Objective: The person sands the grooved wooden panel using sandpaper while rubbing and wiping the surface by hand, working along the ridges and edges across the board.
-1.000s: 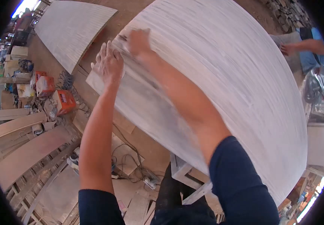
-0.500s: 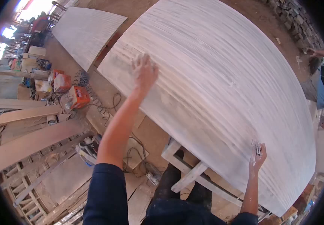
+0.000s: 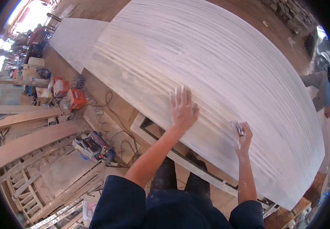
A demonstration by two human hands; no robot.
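Observation:
A large curved panel (image 3: 210, 65) with pale, dusty ridges running along it fills the middle of the view. My left hand (image 3: 183, 108) lies flat on its near part, fingers spread and coated in white dust, holding nothing. To the right, my right hand (image 3: 244, 139) is closed around a small dark-and-white object (image 3: 239, 129) smeared with white; its kind cannot be made out. This hand is at the panel's surface, close to the near edge.
A wooden support frame (image 3: 195, 168) stands under the near edge. A power tool (image 3: 90, 147), coiled hose and cables lie at left, with orange boxes (image 3: 76, 99) and planks (image 3: 39, 139). Another panel (image 3: 71, 42) is at far left. A person (image 3: 327, 89) stands at right.
My left hand has moved right and nearer along the panel, while my right hand has shifted left and slightly farther away. The view has also shifted.

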